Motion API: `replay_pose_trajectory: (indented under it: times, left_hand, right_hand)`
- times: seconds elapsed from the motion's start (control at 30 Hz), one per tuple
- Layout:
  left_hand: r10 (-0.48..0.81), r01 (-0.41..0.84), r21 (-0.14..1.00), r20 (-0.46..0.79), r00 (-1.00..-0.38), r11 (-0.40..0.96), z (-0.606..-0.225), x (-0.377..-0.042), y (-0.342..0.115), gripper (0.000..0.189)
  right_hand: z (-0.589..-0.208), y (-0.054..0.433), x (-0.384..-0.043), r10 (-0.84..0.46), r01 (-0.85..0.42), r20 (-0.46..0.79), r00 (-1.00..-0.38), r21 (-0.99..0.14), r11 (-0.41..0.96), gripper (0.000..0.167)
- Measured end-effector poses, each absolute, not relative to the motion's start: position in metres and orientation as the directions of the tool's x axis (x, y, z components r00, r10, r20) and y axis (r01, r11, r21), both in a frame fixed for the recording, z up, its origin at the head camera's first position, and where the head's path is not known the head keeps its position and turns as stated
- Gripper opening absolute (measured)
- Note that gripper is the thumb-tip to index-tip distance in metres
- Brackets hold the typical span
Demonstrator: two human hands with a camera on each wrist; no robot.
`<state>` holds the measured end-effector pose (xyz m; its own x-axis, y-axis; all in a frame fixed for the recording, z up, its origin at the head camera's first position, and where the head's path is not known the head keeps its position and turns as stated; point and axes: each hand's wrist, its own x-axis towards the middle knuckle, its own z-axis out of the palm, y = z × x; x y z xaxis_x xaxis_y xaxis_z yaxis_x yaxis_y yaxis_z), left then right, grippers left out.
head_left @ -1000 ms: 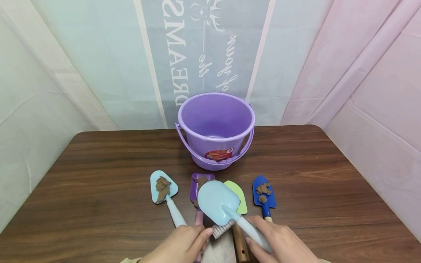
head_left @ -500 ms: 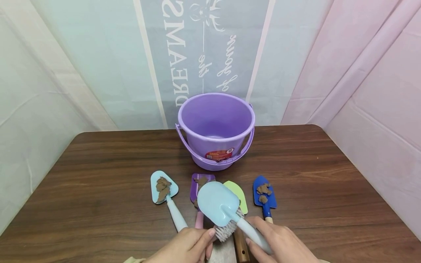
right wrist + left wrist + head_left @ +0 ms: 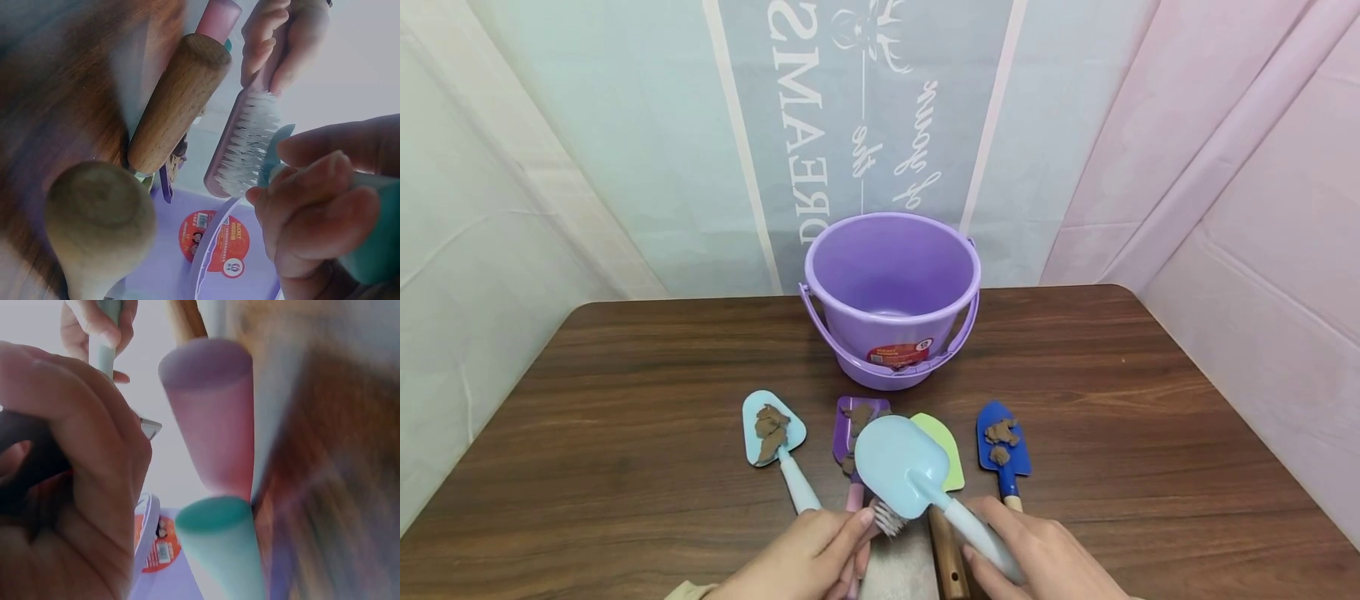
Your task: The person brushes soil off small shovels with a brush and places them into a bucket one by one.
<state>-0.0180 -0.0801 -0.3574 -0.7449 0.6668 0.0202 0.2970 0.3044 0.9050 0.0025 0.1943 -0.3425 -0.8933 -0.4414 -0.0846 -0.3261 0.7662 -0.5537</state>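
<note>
My left hand grips a scrub brush by its mauve handle. In the head view its white bristles show partly under the lower edge of a light blue shovel. My right hand holds that shovel by its pale handle, the blade tilted up to the left. From the right wrist, the bristles face the shovel's blade, close beside it; whether they touch cannot be told. The blade covers part of the brush in the head view.
A purple bucket stands behind. On the table lie a pale blue triangular shovel, a purple shovel and a blue trowel, all bearing brown clumps, plus a green shovel with a wooden handle. A greyish-white surface lies under the hands.
The brush first shifts right under the shovel, then back left and away with my left hand. The shovel in my right hand moves only slightly.
</note>
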Motion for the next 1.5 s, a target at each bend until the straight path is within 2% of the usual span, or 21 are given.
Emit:
replay_pose_trajectory:
  times: [0.2,0.47,0.77,1.23,1.33,1.5]
  left_hand:
    - [0.640,0.202,0.931,-0.043,-0.767,0.305,-0.349,-0.022,-0.091,0.053]
    - [0.539,0.022,0.942,-0.171,-0.825,0.334,-0.340,-0.022,-0.102,0.056]
    - [0.485,-0.040,0.940,-0.211,-0.849,0.339,-0.334,-0.026,-0.112,0.055]
    - [0.467,-0.035,0.934,-0.210,-0.859,0.355,-0.341,-0.027,-0.107,0.056]
    - [0.518,0.042,0.932,-0.162,-0.840,0.360,-0.348,-0.024,-0.098,0.053]
    - [0.639,0.214,0.920,-0.049,-0.768,0.328,-0.359,-0.018,-0.079,0.049]
  right_hand:
    - [-0.347,0.195,0.004,-0.455,-0.362,-0.035,-0.890,-0.554,0.750,0.027]
    - [-0.349,0.196,0.004,-0.450,-0.335,-0.070,-0.890,-0.568,0.752,0.028]
    - [-0.351,0.196,0.004,-0.449,-0.341,-0.057,-0.892,-0.567,0.749,0.027]
    - [-0.352,0.198,0.006,-0.449,-0.357,-0.030,-0.893,-0.562,0.746,0.025]
    - [-0.351,0.198,0.005,-0.460,-0.371,-0.017,-0.888,-0.565,0.737,0.025]
    - [-0.349,0.198,0.004,-0.465,-0.388,0.004,-0.885,-0.558,0.734,0.026]
